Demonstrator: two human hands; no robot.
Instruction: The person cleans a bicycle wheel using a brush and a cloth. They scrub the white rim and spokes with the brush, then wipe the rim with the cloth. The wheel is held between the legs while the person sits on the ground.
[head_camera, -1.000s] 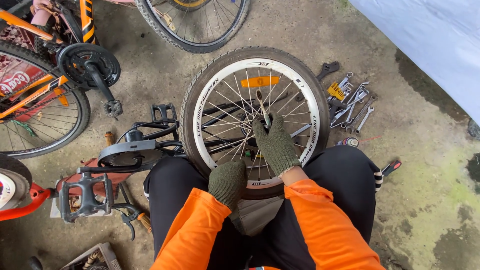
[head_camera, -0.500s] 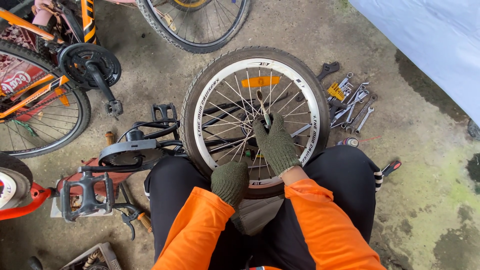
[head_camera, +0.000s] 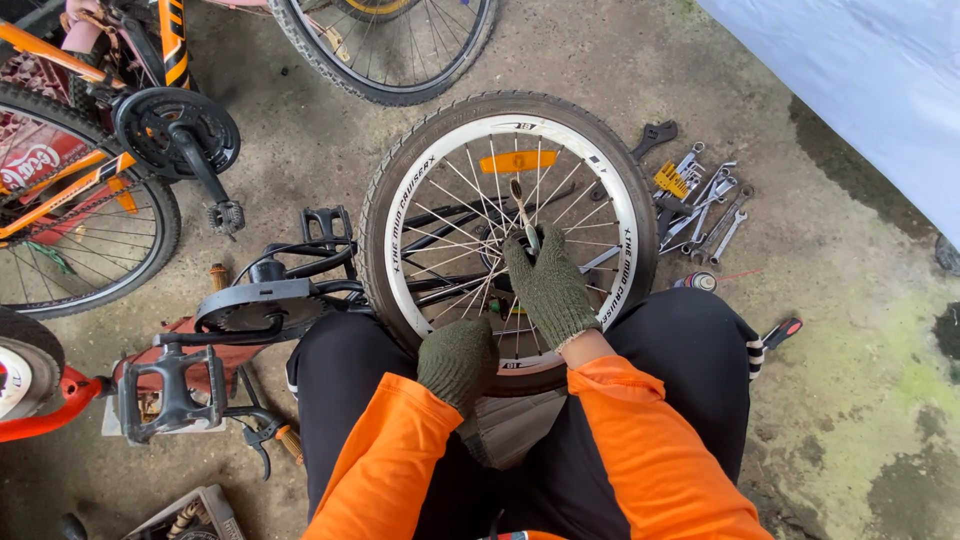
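A small bicycle wheel (head_camera: 505, 235) with a white rim and black tyre lies across the lap of a seated person in orange sleeves and black trousers, at the centre of the view. An orange rectangular reflector (head_camera: 517, 161) sits among the spokes at 12 o'clock of the hub.

The right hand (head_camera: 550, 285), in a green knit glove, rests on the spokes near the hub, its fingers closed around a thin light-coloured tool (head_camera: 522, 212) that points toward 12 o'clock. The left hand (head_camera: 458, 358), gloved the same, is clenched over the tyre's near edge at 6 o'clock.

At 3 o'clock of the wheel a cluster of spanners (head_camera: 705, 205) lies on the concrete floor (head_camera: 820, 330); too overlapped to count. One small yellow tool (head_camera: 670, 180) lies among them, one black adjustable wrench (head_camera: 655, 136) above.

At 9 o'clock lies a black crank with a pedal (head_camera: 175, 395). A red label with white lettering (head_camera: 30, 165) shows behind the orange bicycle (head_camera: 90, 60) at 10 o'clock. A second wheel (head_camera: 385, 45) lies at 12 o'clock.
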